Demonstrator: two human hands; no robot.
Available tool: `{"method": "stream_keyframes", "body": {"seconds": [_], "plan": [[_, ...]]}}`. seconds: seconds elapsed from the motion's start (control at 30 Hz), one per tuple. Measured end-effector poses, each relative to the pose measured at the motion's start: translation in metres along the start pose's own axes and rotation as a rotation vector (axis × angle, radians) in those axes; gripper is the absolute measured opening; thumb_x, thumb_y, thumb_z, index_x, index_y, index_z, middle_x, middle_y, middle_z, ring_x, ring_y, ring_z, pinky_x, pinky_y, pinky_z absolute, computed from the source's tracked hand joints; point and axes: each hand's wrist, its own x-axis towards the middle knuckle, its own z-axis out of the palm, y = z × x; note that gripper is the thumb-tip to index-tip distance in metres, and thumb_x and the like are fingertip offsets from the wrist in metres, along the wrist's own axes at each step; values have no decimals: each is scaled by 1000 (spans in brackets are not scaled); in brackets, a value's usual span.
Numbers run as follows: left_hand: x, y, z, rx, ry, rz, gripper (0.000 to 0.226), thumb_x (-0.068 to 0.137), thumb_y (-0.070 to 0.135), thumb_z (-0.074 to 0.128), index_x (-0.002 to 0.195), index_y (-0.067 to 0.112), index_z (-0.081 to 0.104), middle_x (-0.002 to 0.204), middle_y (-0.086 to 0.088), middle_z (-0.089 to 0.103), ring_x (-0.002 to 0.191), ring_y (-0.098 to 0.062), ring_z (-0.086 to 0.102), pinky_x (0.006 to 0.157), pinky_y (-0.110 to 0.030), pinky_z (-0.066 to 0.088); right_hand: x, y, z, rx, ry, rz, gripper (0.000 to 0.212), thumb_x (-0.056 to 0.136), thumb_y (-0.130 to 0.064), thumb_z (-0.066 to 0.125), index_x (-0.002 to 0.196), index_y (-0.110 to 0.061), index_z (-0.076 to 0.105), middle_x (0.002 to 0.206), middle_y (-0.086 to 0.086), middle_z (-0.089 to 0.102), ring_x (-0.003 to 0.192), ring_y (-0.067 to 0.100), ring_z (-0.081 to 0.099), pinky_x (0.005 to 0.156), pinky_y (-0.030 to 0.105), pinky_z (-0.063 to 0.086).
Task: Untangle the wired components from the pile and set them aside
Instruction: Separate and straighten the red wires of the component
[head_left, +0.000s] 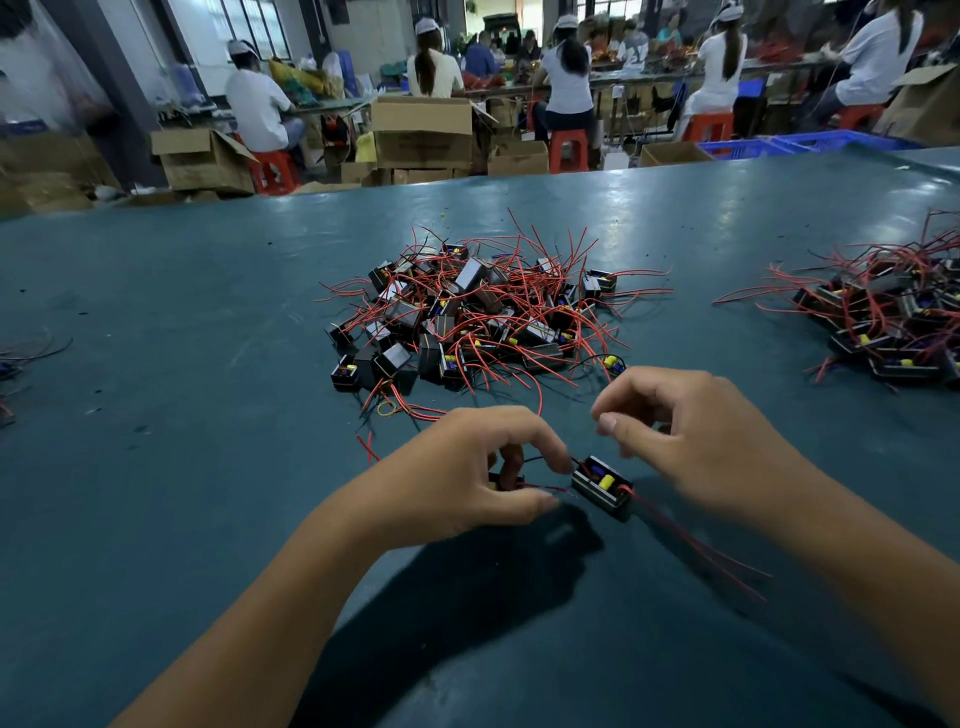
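Observation:
A tangled pile of small black box components with red wires lies mid-table. Just in front of it, my left hand grips a small black component between thumb and fingers, mostly hidden under the hand. A second black component, with a yellow part inside and long red wires trailing right, hangs by thin wires from the first, just off my left fingertips. My right hand hovers above and right of it, fingers curled, thumb and forefinger close together; whether they pinch a thin wire is unclear.
A second heap of wired components lies at the table's right edge. A few loose wires sit at the left edge. The teal table spreads wide. Beyond its far edge are cardboard boxes and seated workers.

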Motion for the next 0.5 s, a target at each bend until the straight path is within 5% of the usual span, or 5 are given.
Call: {"method": "stream_keyframes", "body": {"seconds": [0.33,0.5], "plan": [[7,-3,10,41,54,94,7,85,17,79,90,20,75,83,3,63,70,-16,54,65,-28,45,-12,-14,23,-61,-100,113,7,83,-18,77,80,-24,73,71,-9,70,66,3,61,61,12,43],[7,-10,13,0,107,-14,5,92,23,72,89,25,69,77,14,63,64,-7,54,60,-19,42,-14,-14,25,-95,-81,112,10,81,-17,77,79,-24,71,70,-10,69,67,3,60,61,10,42]]}}
